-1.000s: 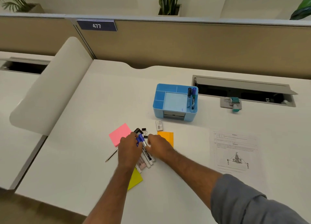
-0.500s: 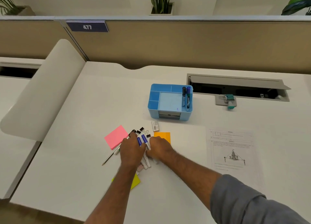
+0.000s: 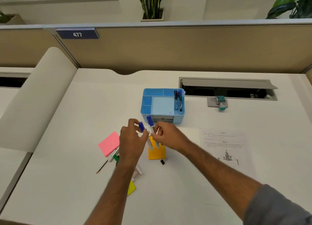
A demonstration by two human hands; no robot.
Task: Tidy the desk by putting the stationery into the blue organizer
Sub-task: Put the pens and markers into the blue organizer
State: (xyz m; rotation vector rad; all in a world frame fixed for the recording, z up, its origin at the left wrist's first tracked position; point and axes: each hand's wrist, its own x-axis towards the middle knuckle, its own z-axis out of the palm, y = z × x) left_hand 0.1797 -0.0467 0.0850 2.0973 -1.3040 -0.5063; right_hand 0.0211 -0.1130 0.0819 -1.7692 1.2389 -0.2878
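Note:
The blue organizer (image 3: 146,104) stands mid-desk with two markers (image 3: 178,101) in its right slot. Just in front of it, both hands are lifted off the desk. My left hand (image 3: 132,141) grips one blue-capped marker (image 3: 141,127), and my right hand (image 3: 168,136) grips another blue-capped marker (image 3: 150,123), both held nearly upright. Below them lie an orange sticky pad (image 3: 156,153), a pink sticky pad (image 3: 109,143), a yellow sticky pad (image 3: 131,187), a green-capped marker (image 3: 115,156), a pencil (image 3: 103,166), a binder clip (image 3: 163,161) and pale markers (image 3: 138,172).
A printed sheet (image 3: 224,147) lies to the right. A grey pad with a teal stamp (image 3: 219,102) sits by the open cable tray (image 3: 226,89). A beige partition (image 3: 168,49) runs behind the desk, and a curved divider (image 3: 38,96) rises on the left.
Both hands have risen from the pile of pens and moved toward the organizer, each lifting a blue-capped marker. The orange pad and a binder clip are now uncovered.

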